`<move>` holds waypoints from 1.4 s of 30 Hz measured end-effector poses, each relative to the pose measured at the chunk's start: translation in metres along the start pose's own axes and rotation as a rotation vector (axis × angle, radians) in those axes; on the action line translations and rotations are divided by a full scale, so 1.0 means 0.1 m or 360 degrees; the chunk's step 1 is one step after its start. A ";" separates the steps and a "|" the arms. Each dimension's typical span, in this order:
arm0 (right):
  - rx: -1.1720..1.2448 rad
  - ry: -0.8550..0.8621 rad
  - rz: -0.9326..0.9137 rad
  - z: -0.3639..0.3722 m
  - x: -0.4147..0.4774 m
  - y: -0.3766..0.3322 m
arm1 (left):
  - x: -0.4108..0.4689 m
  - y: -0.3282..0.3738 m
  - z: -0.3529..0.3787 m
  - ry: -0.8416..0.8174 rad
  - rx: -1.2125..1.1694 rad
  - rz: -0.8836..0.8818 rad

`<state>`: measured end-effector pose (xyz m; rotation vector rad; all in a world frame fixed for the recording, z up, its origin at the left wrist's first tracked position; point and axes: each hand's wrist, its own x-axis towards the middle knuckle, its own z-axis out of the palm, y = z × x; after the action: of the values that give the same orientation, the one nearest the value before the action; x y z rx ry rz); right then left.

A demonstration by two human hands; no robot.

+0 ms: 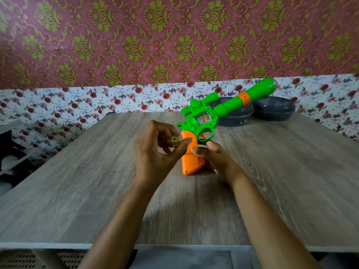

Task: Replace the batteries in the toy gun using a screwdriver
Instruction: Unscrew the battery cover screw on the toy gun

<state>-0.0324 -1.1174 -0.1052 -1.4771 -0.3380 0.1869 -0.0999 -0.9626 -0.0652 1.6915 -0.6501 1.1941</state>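
A green toy gun (223,107) with an orange grip (189,152) stands on its grip base on the wooden table (97,191), barrel pointing up and to the back right. My right hand (215,158) holds the orange grip from the right, thumb across its side. My left hand (155,150) pinches a screwdriver (174,140) seen end-on, its yellow handle butt with a cross mark facing me, and its index fingertip touches the upper grip. The screwdriver's shaft and tip are hidden behind the handle.
Two dark round lidded containers (274,109) sit at the table's back right, behind the barrel. A floral wall runs close behind the table. A dark shelf or frame (11,152) stands off the left edge.
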 end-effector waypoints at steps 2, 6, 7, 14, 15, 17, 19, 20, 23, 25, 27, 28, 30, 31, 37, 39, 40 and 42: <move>-0.0001 0.0008 0.0000 0.00 0.00 0.01 | 0.00 0.00 0.00 0.0040 0.0041 -0.0066; -0.0016 0.0019 0.0011 -0.01 0.00 0.01 | 0.02 -0.02 -0.02 0.0068 0.0108 -0.0095; -0.0017 0.0015 0.0011 -0.01 0.00 0.01 | 0.03 -0.02 -0.03 0.0067 0.0083 -0.0131; -0.0003 0.0042 0.0029 0.00 -0.02 -0.01 | 0.03 0.01 -0.07 -0.0153 -0.0085 -0.0157; 0.0000 0.0038 0.0026 0.01 -0.02 -0.01 | 0.03 0.02 -0.07 -0.0184 -0.0088 -0.0138; 0.0005 0.0049 0.0039 0.01 -0.03 -0.02 | 0.03 0.02 -0.05 -0.0214 -0.0050 -0.0106; -0.0007 0.0060 0.0053 0.01 -0.03 -0.02 | 0.03 0.01 -0.03 -0.0202 0.0001 -0.0049; -0.0023 0.0059 0.0060 0.01 -0.03 -0.03 | 0.03 0.00 -0.03 -0.0188 0.0030 -0.0009; -0.0062 0.0047 0.0058 0.01 -0.04 -0.04 | 0.04 -0.02 -0.03 -0.0140 0.0121 0.0045; -0.0060 0.0052 0.0052 0.01 -0.04 -0.03 | 0.04 -0.04 -0.03 -0.0072 0.0122 -0.0016; -0.0046 0.0055 0.0046 0.01 -0.04 -0.02 | 0.03 -0.04 -0.02 0.0003 0.0080 -0.0096; -0.0045 0.0055 0.0040 0.02 -0.04 -0.02 | 0.02 -0.05 -0.02 0.0023 0.0070 -0.0121; -0.0029 0.0048 0.0023 0.01 -0.04 -0.01 | 0.02 -0.05 -0.01 0.0026 0.0041 -0.0176; -0.0017 0.0042 0.0017 0.01 -0.04 -0.01 | 0.02 -0.04 -0.01 0.0025 0.0023 -0.0202; -0.0058 0.0019 0.0021 -0.01 -0.03 0.00 | 0.04 -0.03 -0.02 -0.0008 -0.0038 -0.0202; -0.0046 0.0023 0.0033 -0.01 -0.02 0.00 | 0.03 -0.03 -0.02 -0.0027 -0.0066 -0.0159; -0.0044 0.0021 0.0039 -0.01 -0.01 0.00 | 0.02 -0.04 -0.02 -0.0039 -0.0073 -0.0137; -0.0042 0.0022 0.0048 -0.01 -0.01 0.00 | 0.01 -0.05 -0.02 -0.0045 -0.0069 -0.0105</move>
<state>-0.0331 -1.1184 -0.1049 -1.5093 -0.3079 0.1972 -0.0963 -0.9590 -0.0661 1.6838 -0.6280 1.1039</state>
